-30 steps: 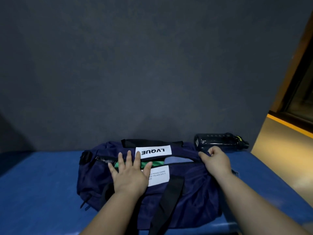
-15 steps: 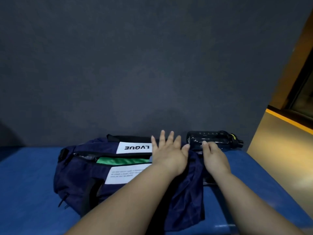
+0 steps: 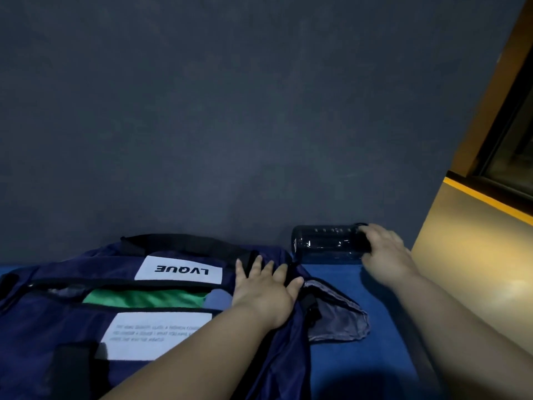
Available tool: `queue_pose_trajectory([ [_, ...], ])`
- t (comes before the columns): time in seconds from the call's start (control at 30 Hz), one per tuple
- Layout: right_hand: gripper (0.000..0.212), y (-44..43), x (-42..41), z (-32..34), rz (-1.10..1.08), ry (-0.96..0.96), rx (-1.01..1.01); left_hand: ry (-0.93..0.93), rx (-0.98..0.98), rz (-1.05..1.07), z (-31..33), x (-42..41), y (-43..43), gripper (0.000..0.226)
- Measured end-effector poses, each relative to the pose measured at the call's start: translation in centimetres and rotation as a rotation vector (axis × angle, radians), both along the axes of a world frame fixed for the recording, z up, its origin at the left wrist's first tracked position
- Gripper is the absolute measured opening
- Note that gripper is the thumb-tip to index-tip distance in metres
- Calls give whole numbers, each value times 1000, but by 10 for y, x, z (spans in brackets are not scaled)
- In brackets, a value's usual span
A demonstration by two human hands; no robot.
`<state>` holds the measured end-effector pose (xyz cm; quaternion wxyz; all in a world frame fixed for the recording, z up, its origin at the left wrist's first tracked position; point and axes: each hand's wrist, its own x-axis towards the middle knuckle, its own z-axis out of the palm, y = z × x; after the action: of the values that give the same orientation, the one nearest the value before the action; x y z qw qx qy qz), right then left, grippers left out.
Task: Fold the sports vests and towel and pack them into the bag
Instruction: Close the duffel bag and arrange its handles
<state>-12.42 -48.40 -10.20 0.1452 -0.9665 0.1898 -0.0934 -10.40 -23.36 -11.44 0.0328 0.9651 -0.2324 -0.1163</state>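
A navy bag (image 3: 52, 319) lies on its side on the blue table (image 3: 360, 370), and most of it stretches out to the left of the left hand's fingers (image 3: 256, 268). Its main zip is open. In the gap, left of those fingers, a green vest (image 3: 144, 298) lies folded inside. A small patch of blue cloth (image 3: 217, 298) shows just beside the heel of the hand; whether it is the towel or a second vest cannot be told. A white label (image 3: 178, 269) printed LVQUE sits beyond the opening and a second white label (image 3: 155, 333) with fine print sits on the near side. A black handle (image 3: 184, 243) arches along the far edge of the bag.

The left hand (image 3: 265, 295) rests palm down on the bag's right end. Its fingers are straight and spread wide, pressing on the fabric and holding nothing. Just right of them a grey-lined flap (image 3: 337, 316) of the bag hangs open onto the table.

Further right, well apart from the left fingers, a dark clear bottle (image 3: 326, 243) lies on its side against the grey wall (image 3: 230, 111). The right hand (image 3: 386, 255) is on its right end, the fingers (image 3: 372, 230) curled over the top there and holding it.
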Motion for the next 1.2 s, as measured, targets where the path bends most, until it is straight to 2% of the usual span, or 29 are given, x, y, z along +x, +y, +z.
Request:
queue_pose_trajectory([
  [0.17, 97, -20, 19, -7, -22, 214, -189, 15, -64, 16, -7, 5, -1, 64],
  [0.33, 98, -31, 37, -4, 1, 233, -500, -6, -100, 26, -12, 10, -2, 67],
  [0.5, 106, -36, 36, -2, 69, 249, -556, 36, -184, -12, -9, 4, 0, 95],
  [0.6, 107, -35, 26, -4, 96, 223, -473, 27, -235, -75, -7, 1, 1, 102],
  [0.7, 102, -31, 14, -4, 104, 217, -317, -3, -296, -148, -3, -5, 3, 93],
  [0.93, 101, -15, -31, -5, -16, 161, -77, -111, -441, -427, 13, -17, 7, 44],
  [1.0, 100, -9, -47, -5, -62, 148, 49, -145, -359, -498, 19, -21, 9, 45],
  [1.07, 89, -2, -64, -6, -105, 87, 189, -187, -200, -526, 25, -26, 13, 43],
  [1.13, 79, 7, -81, -8, -132, -15, 347, -250, -72, -501, 29, -30, 20, 41],
  [1.2, 79, 19, -100, -6, -154, -102, 508, -290, -5, -426, 29, -33, 29, 36],
])
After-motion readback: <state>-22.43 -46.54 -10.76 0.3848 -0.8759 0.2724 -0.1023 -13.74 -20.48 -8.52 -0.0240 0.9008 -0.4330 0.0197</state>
